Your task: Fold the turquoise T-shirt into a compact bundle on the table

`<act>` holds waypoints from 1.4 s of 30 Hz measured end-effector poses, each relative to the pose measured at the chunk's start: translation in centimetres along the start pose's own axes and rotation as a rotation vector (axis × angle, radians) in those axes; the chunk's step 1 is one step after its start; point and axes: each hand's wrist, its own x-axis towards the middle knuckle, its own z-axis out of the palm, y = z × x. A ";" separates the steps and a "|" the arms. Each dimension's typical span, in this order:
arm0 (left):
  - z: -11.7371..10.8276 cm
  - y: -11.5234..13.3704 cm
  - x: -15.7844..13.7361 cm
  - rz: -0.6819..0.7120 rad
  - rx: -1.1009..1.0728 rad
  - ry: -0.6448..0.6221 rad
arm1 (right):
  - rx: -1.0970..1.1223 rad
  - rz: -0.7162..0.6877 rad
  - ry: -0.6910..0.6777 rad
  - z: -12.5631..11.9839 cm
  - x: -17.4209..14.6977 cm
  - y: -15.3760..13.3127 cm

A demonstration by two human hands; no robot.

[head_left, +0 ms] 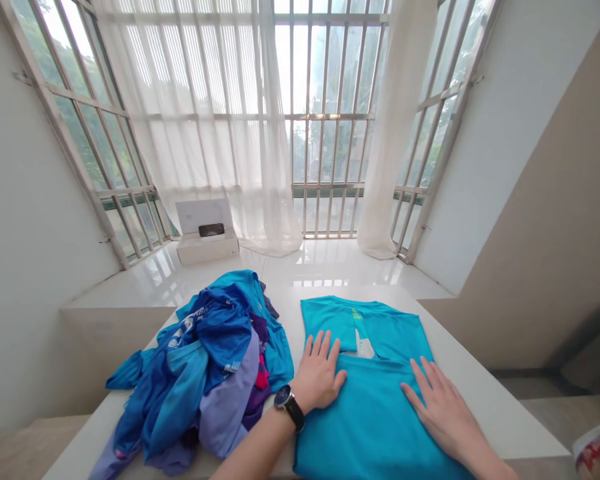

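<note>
A teal shirt (365, 417) lies partly folded on the white table, its lower part turned up over the middle and its sides folded inward at the top. On its left edge my left hand (323, 373) rests flat with fingers spread, a black-strapped watch (289, 404) on the wrist. My right hand (440, 403) lies on the shirt's right side, fingers stretched out and thumb apart. Neither hand grips the cloth. Left of the shirt is a crumpled heap of clothes (210, 360) in blue, purple and lavender, with a bit of pink showing.
Behind the table, a white windowsill (325, 263) holds a white box (207, 249) with a dark phone (211, 230) on it. Sheer curtains (275, 167) hang before barred windows. A red and white shoe (597, 443) shows at the lower right edge.
</note>
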 end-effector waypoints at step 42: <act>-2.9 -1.2 -1.7 -0.025 -0.074 -0.058 | 0.074 -0.098 -0.108 1.4 2.7 1.0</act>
